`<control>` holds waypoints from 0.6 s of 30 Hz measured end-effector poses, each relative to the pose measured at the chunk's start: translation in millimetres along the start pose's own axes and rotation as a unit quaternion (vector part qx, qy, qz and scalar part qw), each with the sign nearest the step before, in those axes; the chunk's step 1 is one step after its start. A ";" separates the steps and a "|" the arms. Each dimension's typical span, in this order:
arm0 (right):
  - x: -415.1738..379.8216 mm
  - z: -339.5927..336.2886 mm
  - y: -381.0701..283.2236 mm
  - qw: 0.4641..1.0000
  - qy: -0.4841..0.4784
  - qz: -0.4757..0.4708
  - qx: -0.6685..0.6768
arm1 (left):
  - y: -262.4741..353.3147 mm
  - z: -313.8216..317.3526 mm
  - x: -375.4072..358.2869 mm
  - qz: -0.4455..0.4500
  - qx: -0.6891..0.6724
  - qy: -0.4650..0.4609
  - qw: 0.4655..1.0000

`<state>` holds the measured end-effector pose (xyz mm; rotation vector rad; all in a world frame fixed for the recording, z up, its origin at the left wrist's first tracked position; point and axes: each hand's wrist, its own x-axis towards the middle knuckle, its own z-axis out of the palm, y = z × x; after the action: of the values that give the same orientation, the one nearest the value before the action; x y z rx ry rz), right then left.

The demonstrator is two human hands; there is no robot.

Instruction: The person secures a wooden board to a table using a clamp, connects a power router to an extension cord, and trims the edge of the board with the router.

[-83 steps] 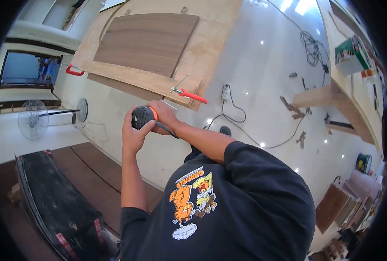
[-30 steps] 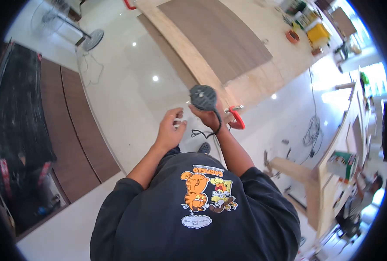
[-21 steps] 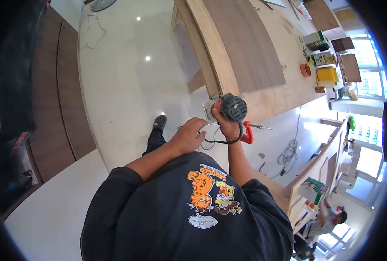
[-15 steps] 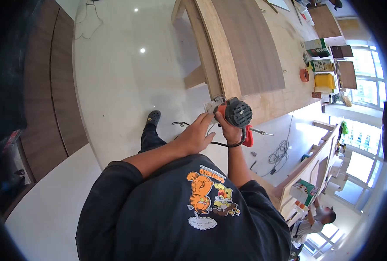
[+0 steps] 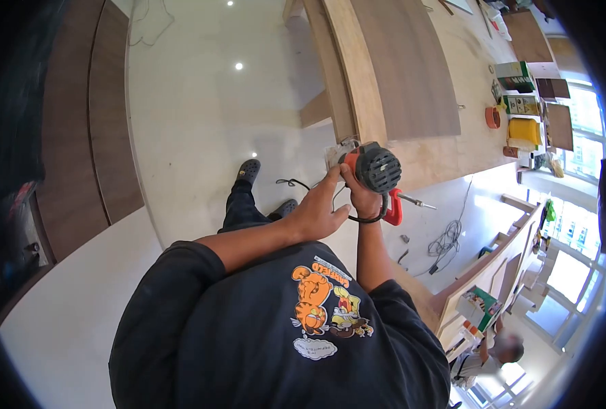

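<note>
My right hand [image 5: 365, 202] wraps around an orange-and-black trim router [image 5: 379, 169] with a vented top. Its clear base [image 5: 341, 151] sits at the near end of a wooden edge strip [image 5: 359, 75] on the workbench. My left hand [image 5: 321, 210] reaches in from the left, its fingers against the router near the base and its thumb apart; the fingertips are partly hidden. The router's black cord [image 5: 364, 220] loops below my hands. Just right of my right wrist, a red clamp [image 5: 394, 208] with a metal screw juts out from the bench corner.
A brown wood-veneer panel [image 5: 405, 68] lies on the workbench [image 5: 446, 153]. Toward the far side are a yellow container [image 5: 524, 131], an orange tape roll [image 5: 492, 117] and several boxes. Coiled cable [image 5: 445, 238] lies on the floor at right. Another person [image 5: 487, 358] stands at lower right.
The view has shifted slightly, so bench and router appear a little farther right. A second shoe has come into view. My left fingers sit a bit higher along the router.
</note>
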<state>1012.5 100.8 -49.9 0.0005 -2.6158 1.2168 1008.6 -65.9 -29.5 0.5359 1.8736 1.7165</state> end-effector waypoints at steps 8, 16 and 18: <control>-2.3 -2.2 2.1 1.000 -0.005 -0.025 0.011 | 2.6 16.8 -1.1 -0.033 -0.083 0.036 0.995; -4.2 0.0 3.8 0.996 0.007 0.046 0.074 | 5.2 27.1 -0.9 -0.040 -0.111 0.074 0.990; -4.0 2.0 9.2 0.998 0.013 0.002 0.059 | 6.6 25.3 -0.2 -0.044 -0.111 0.073 0.990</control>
<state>1014.9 104.9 -59.0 0.0002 -2.5195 1.3607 1024.3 -45.6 -24.1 0.2418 1.7436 1.9179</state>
